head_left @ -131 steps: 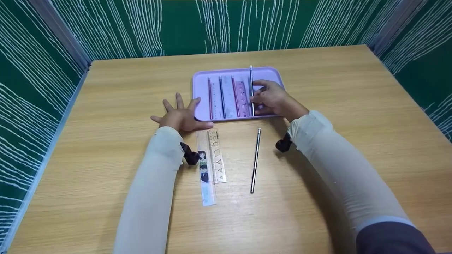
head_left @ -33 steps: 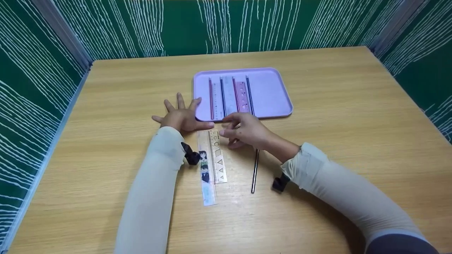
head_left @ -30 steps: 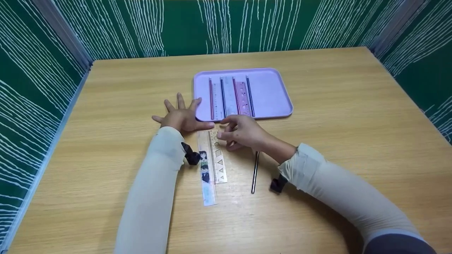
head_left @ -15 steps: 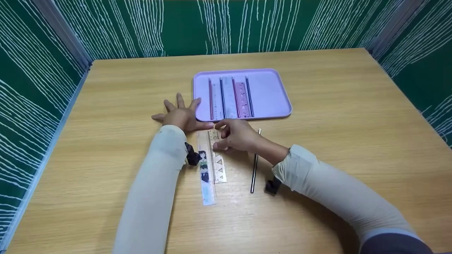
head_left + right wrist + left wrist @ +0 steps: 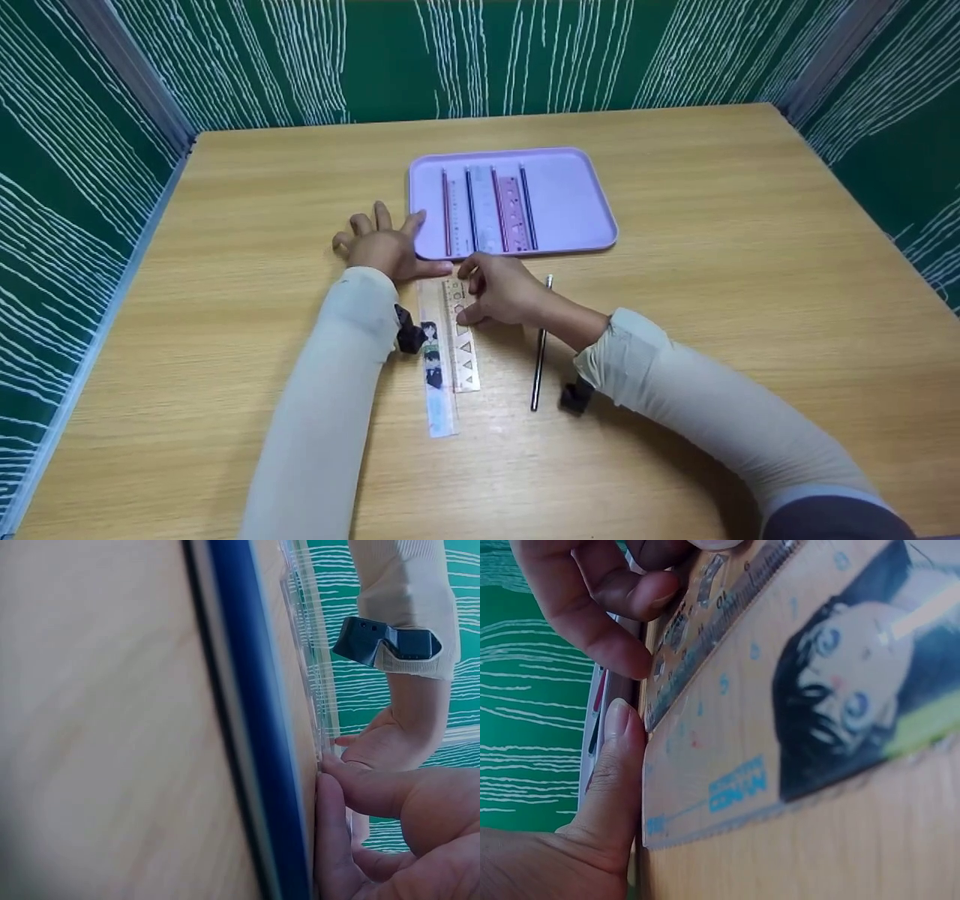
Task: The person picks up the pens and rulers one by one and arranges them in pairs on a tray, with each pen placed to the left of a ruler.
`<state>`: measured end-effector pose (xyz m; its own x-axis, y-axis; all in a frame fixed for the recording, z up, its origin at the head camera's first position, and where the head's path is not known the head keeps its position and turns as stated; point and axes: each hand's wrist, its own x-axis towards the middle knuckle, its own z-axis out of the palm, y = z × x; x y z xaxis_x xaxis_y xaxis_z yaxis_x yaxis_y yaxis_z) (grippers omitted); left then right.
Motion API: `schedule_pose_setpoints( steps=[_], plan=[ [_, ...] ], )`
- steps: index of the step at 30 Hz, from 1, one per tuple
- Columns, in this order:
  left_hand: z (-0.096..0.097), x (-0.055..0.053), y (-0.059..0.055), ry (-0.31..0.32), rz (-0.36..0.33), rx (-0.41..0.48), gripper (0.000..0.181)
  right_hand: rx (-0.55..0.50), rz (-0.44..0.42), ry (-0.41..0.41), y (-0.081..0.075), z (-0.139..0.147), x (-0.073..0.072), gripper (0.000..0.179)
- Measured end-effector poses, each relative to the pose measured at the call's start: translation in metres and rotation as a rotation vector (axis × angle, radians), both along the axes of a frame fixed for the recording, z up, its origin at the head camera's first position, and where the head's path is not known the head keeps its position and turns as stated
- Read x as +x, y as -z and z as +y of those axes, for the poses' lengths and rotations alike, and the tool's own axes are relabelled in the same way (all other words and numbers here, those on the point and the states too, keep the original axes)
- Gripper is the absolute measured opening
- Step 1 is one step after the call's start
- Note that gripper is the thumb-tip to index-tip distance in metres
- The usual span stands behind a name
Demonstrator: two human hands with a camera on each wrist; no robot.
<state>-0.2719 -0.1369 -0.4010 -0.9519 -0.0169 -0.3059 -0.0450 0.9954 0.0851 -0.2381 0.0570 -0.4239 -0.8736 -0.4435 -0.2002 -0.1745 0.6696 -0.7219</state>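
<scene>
My left hand (image 5: 386, 251) rests with spread fingers at the tray's near left corner, its thumb along the near edge. A clear ruler with cartoon figures (image 5: 435, 409) lies just below that thumb; its end is at the thumb in the left wrist view. Beside it on the right lies a clear stencil ruler (image 5: 466, 364) with cut-out shapes. My right hand (image 5: 502, 289) pinches the stencil ruler's upper part, index finger toward the top end and thumb at the right edge, hiding some of it. A dark pencil (image 5: 537, 375) lies partly under the right wrist.
The lilac tray (image 5: 577, 199) holds pencils and rulers side by side: a red pencil (image 5: 445, 210), a pale ruler (image 5: 487, 214), a pink stencil ruler (image 5: 513, 214) and others. Green walls with white streaks border the wooden table (image 5: 712, 225).
The right hand set a dark pencil down on the tray, then came back to the stencil ruler and its fingers settled there. The left hand's outer fingers have bent slightly.
</scene>
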Motion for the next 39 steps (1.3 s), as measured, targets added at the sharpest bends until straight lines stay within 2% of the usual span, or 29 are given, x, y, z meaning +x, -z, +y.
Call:
schedule_pose_setpoints(
  steps=[6, 9, 15, 22, 28, 37, 39],
  plan=[
    [0.0, -0.002, 0.001, 0.033, 0.023, -0.033, 0.11, -0.008, 0.001, -0.007, 0.0, 0.002, 0.0, 0.067],
    [0.002, -0.004, 0.002, 0.031, 0.02, -0.033, 0.11, -0.02, -0.015, -0.002, 0.0, 0.003, -0.001, 0.067],
    [0.005, -0.008, 0.005, -0.031, -0.049, -0.009, 0.111, -0.025, -0.039, 0.005, 0.002, 0.003, -0.001, 0.067],
    [0.002, -0.006, 0.005, -0.122, -0.093, 0.133, 0.113, -0.018, -0.04, -0.006, 0.004, 0.002, 0.0, 0.066],
    [0.002, -0.002, -0.001, -0.147, -0.074, 0.195, 0.113, -0.042, -0.036, -0.006, 0.002, 0.003, 0.0, 0.069],
    [0.003, -0.003, -0.001, -0.131, -0.075, 0.171, 0.114, -0.154, -0.109, 0.045, -0.002, 0.012, -0.002, 0.073],
    [0.003, -0.004, -0.001, -0.121, -0.078, 0.159, 0.114, -0.216, -0.158, 0.063, -0.003, 0.014, -0.002, 0.07]
  ],
)
